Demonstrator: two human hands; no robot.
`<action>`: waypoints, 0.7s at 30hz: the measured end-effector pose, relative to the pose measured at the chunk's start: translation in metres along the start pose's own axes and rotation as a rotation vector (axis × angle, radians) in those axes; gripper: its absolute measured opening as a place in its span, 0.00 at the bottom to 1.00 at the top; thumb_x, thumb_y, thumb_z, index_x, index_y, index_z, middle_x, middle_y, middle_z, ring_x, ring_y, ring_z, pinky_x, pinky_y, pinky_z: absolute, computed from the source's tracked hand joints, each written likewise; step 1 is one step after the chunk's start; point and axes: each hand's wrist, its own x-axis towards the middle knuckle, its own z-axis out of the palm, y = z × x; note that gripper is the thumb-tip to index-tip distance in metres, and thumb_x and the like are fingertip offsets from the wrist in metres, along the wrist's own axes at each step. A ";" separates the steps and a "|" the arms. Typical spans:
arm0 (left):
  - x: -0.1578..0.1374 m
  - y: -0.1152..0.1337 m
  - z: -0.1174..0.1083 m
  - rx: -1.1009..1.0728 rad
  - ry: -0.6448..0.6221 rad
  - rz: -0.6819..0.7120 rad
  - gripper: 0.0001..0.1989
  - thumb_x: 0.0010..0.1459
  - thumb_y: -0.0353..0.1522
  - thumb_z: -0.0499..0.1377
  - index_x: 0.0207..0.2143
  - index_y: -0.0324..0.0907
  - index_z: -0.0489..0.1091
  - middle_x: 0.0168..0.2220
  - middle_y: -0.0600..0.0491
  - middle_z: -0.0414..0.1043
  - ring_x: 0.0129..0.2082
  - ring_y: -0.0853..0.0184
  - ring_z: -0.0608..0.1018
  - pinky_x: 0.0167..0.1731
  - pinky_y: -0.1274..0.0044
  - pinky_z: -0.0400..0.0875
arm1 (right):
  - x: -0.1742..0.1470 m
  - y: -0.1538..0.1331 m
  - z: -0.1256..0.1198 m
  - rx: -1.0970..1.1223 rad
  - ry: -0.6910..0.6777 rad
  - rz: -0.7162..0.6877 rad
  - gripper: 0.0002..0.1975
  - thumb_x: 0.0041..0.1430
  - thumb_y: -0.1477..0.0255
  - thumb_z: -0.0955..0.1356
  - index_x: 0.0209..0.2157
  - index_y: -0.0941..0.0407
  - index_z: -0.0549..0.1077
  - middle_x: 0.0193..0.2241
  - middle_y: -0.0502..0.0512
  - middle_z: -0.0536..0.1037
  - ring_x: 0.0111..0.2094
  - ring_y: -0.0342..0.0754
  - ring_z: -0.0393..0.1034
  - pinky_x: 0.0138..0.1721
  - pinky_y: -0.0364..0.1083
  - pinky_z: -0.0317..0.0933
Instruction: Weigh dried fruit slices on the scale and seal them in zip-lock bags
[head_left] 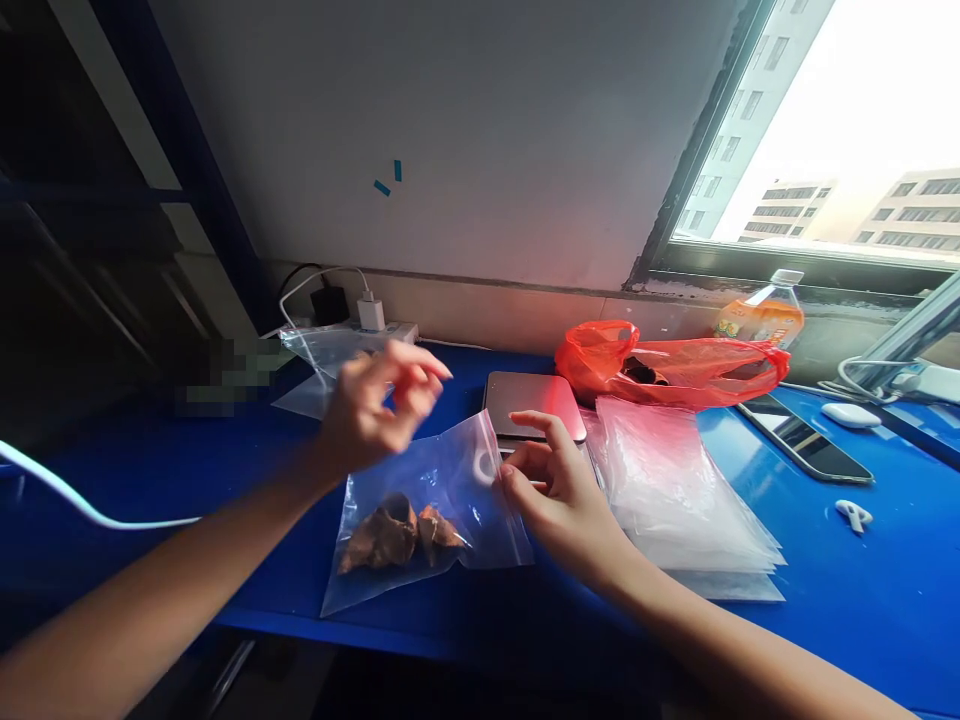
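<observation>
A clear zip-lock bag (420,480) lies near the desk's front edge, with brown, bark-like dried pieces (382,535) inside. My right hand (555,495) is at the bag's zip end on the right, thumb and bent fingers closed at its edge, index finger raised. Above the bag's upper left side, my left hand (386,400) hangs in the air, slightly blurred. Its fingers are curved and apart, with nothing seen between them. Just behind my right hand sits a flat scale (532,400) with a dark, shiny top, partly covered by that hand.
A stack of clear bags (675,490) lies right of my right hand. Behind it rests a red plastic bag (697,370) with brown pieces; a drink bottle (772,310) stands beyond. A phone (806,440), white earphone case (851,415) and earbud (853,515) are at right. Another clear bag (300,395) lies back left by a charger (370,312).
</observation>
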 end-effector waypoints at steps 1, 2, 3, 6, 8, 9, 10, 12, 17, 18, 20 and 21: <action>-0.007 0.011 0.012 0.001 -0.163 0.077 0.03 0.56 0.32 0.64 0.34 0.43 0.74 0.24 0.58 0.74 0.21 0.74 0.71 0.23 0.79 0.64 | 0.000 0.000 -0.001 0.003 0.002 -0.002 0.21 0.55 0.68 0.66 0.50 0.54 0.59 0.24 0.43 0.67 0.25 0.42 0.63 0.26 0.41 0.56; -0.012 0.021 0.020 0.047 -0.397 0.188 0.05 0.58 0.30 0.62 0.38 0.43 0.74 0.27 0.56 0.77 0.23 0.73 0.73 0.26 0.79 0.66 | 0.000 0.000 -0.002 0.004 0.000 -0.012 0.21 0.55 0.68 0.66 0.50 0.54 0.59 0.24 0.43 0.66 0.25 0.42 0.62 0.26 0.41 0.55; -0.015 0.027 0.026 0.063 -0.507 0.241 0.06 0.58 0.29 0.61 0.40 0.41 0.73 0.28 0.55 0.77 0.23 0.72 0.74 0.27 0.79 0.67 | 0.000 -0.001 -0.002 0.003 -0.002 -0.026 0.21 0.55 0.67 0.66 0.49 0.54 0.59 0.24 0.43 0.66 0.25 0.41 0.62 0.25 0.41 0.54; -0.018 0.030 0.028 0.078 -0.633 0.272 0.04 0.61 0.29 0.59 0.39 0.39 0.71 0.28 0.53 0.77 0.22 0.72 0.73 0.26 0.80 0.67 | -0.001 -0.001 -0.004 -0.014 -0.010 -0.056 0.19 0.56 0.67 0.66 0.49 0.54 0.59 0.24 0.44 0.66 0.26 0.42 0.62 0.26 0.42 0.55; -0.016 0.025 0.026 0.072 -0.651 0.233 0.03 0.62 0.30 0.58 0.36 0.39 0.71 0.28 0.53 0.77 0.23 0.72 0.74 0.26 0.81 0.66 | -0.001 -0.001 -0.004 -0.020 -0.028 -0.059 0.18 0.57 0.66 0.65 0.48 0.54 0.60 0.24 0.44 0.66 0.26 0.42 0.62 0.27 0.42 0.56; -0.016 0.023 0.025 0.073 -0.666 0.221 0.04 0.63 0.30 0.58 0.36 0.39 0.72 0.29 0.53 0.77 0.23 0.72 0.74 0.26 0.81 0.67 | -0.001 -0.001 -0.004 -0.022 -0.039 -0.060 0.18 0.57 0.66 0.65 0.48 0.54 0.60 0.25 0.45 0.66 0.26 0.42 0.62 0.27 0.42 0.56; -0.015 0.021 0.025 0.075 -0.680 0.209 0.05 0.63 0.30 0.57 0.36 0.39 0.72 0.29 0.52 0.77 0.24 0.71 0.75 0.27 0.81 0.67 | -0.002 -0.001 -0.004 -0.027 -0.048 -0.062 0.17 0.57 0.66 0.65 0.47 0.54 0.60 0.25 0.45 0.66 0.26 0.42 0.62 0.27 0.42 0.57; -0.015 0.020 0.027 0.069 -0.698 0.195 0.07 0.65 0.30 0.55 0.37 0.39 0.73 0.30 0.51 0.78 0.27 0.70 0.76 0.30 0.81 0.68 | -0.002 0.000 -0.003 -0.042 -0.052 -0.078 0.15 0.57 0.67 0.65 0.46 0.55 0.62 0.25 0.45 0.65 0.26 0.41 0.62 0.26 0.41 0.56; -0.016 0.023 0.032 0.085 -0.725 0.260 0.07 0.66 0.28 0.54 0.37 0.39 0.72 0.33 0.50 0.78 0.31 0.69 0.78 0.34 0.80 0.69 | 0.000 0.006 0.000 -0.116 -0.013 -0.120 0.08 0.56 0.73 0.64 0.39 0.54 0.63 0.26 0.45 0.65 0.25 0.40 0.61 0.25 0.40 0.55; -0.015 0.023 0.031 0.104 -0.720 0.283 0.07 0.65 0.28 0.54 0.36 0.39 0.71 0.32 0.51 0.78 0.30 0.69 0.78 0.34 0.80 0.68 | 0.002 0.007 -0.002 -0.139 0.007 -0.118 0.07 0.55 0.74 0.63 0.38 0.54 0.63 0.26 0.45 0.65 0.25 0.40 0.60 0.25 0.40 0.55; -0.014 0.022 0.027 0.145 -0.707 0.289 0.07 0.65 0.27 0.53 0.34 0.39 0.70 0.29 0.52 0.76 0.27 0.70 0.76 0.32 0.80 0.67 | 0.007 0.007 -0.007 -0.173 0.063 -0.111 0.06 0.53 0.75 0.63 0.35 0.54 0.63 0.25 0.44 0.64 0.25 0.40 0.59 0.25 0.41 0.53; -0.012 0.021 0.024 0.168 -0.703 0.267 0.08 0.65 0.28 0.53 0.33 0.39 0.70 0.28 0.53 0.75 0.26 0.71 0.75 0.30 0.81 0.66 | 0.009 0.007 -0.010 -0.185 0.087 -0.112 0.05 0.52 0.76 0.63 0.33 0.54 0.63 0.25 0.44 0.64 0.24 0.40 0.59 0.25 0.41 0.52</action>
